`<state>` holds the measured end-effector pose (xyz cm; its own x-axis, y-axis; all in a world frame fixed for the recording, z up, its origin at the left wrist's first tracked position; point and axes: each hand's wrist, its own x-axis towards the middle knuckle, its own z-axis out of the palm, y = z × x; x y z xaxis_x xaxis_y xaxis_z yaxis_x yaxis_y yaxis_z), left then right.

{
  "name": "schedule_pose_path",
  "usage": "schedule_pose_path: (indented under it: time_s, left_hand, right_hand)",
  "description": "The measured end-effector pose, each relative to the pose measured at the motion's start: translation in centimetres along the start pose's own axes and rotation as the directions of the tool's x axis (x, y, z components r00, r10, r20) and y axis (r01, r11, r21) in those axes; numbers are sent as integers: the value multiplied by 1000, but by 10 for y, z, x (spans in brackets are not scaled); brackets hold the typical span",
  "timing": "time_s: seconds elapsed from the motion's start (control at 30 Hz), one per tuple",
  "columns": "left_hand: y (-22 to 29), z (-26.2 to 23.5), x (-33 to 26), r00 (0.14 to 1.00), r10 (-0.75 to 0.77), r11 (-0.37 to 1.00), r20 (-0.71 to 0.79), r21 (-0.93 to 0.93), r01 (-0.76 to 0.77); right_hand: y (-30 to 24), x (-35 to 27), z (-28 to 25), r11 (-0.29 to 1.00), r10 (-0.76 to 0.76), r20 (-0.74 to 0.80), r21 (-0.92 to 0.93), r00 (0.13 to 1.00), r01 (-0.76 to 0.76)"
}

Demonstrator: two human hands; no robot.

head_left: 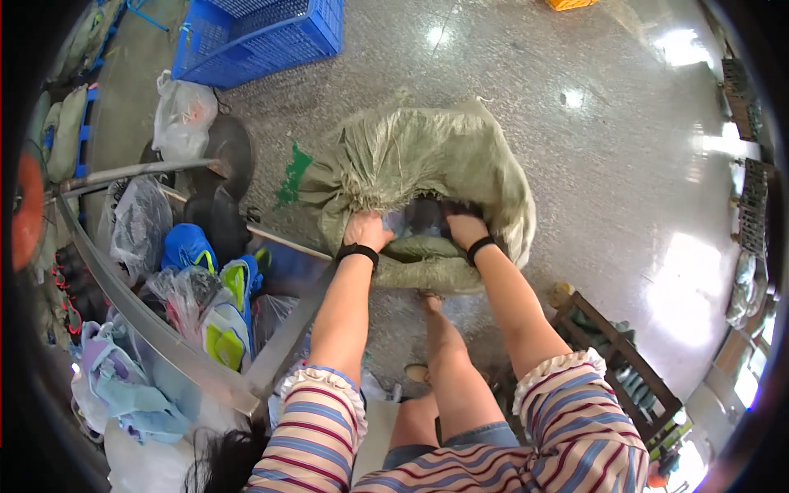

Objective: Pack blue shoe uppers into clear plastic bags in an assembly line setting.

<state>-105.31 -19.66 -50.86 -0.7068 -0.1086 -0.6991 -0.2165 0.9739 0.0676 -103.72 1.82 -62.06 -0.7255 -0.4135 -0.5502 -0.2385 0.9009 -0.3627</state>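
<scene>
A large olive-green woven sack (436, 152) lies on the floor in front of me, its mouth spread towards me and its left side bunched into folds. My left hand (367, 230) is closed on the left edge of the mouth, thumb towards the opening. At the right side of the mouth is my right hand (467, 231), its fingers lost in the shadow inside, so its grip does not show. Between the hands, dark items in clear plastic (421, 217) show within the sack; their kind is not clear. Both wrists wear black bands.
At my left, a metal-framed bin (156, 316) holds shoes and plastic bags, including a blue shoe (187, 246). A blue plastic crate (279, 45) stands at the back left. A brown rack (616, 361) is at the lower right. Green scraps (292, 174) lie beside the sack.
</scene>
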Motion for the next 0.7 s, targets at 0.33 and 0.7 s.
schedule_pose_path:
  time_s: [0.33,0.7]
  left_hand:
    - [45,-89,-152,932,196,963,-306,-121,-242]
    - [-26,-305,-512,278,4,617,-960,-217,-756]
  right_hand:
    - [-27,-186,-123,552,104,236,794,966,-254]
    - [-156,-426,-430,380,-54,-417,831,907,405]
